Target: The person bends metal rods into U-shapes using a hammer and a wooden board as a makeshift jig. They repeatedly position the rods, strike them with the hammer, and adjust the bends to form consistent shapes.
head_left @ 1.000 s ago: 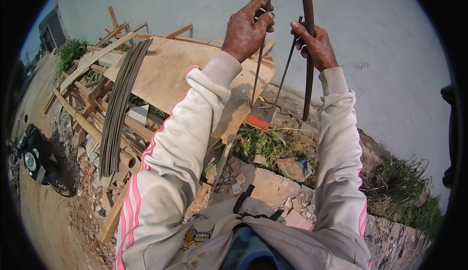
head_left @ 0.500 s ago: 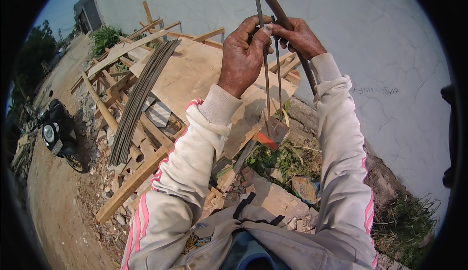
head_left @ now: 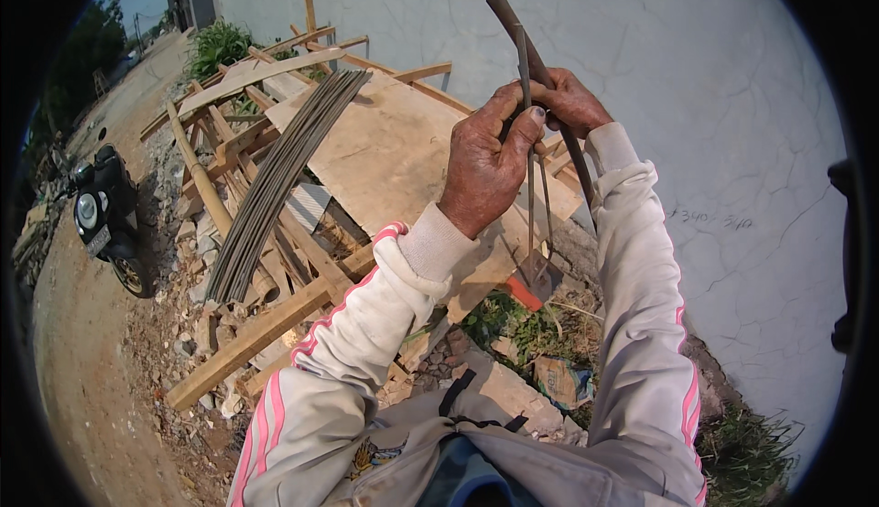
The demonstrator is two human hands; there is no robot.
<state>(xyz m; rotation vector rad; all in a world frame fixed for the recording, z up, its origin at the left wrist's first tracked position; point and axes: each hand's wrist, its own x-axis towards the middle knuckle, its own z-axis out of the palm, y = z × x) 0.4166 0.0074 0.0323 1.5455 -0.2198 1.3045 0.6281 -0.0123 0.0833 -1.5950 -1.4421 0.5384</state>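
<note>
The left hand (head_left: 482, 161) is grasping the thin bent rod (head_left: 531, 200) between thumb and fingers, and the bend hangs at the near end. Just at its right, the right hand (head_left: 577, 104) is closed around the thick dark bar (head_left: 502, 8). On the left, a bundle of rods (head_left: 286, 182) lies partly over a plywood sheet (head_left: 389, 141)

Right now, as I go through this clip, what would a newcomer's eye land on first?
Probably the two hands near the upper middle, close together: the left hand grips a thin bent rod, the right hand a thicker dark bar. Next, the bundle of thin rods lying across the wood pile left of centre, then the dark motorbike at far left.
</note>
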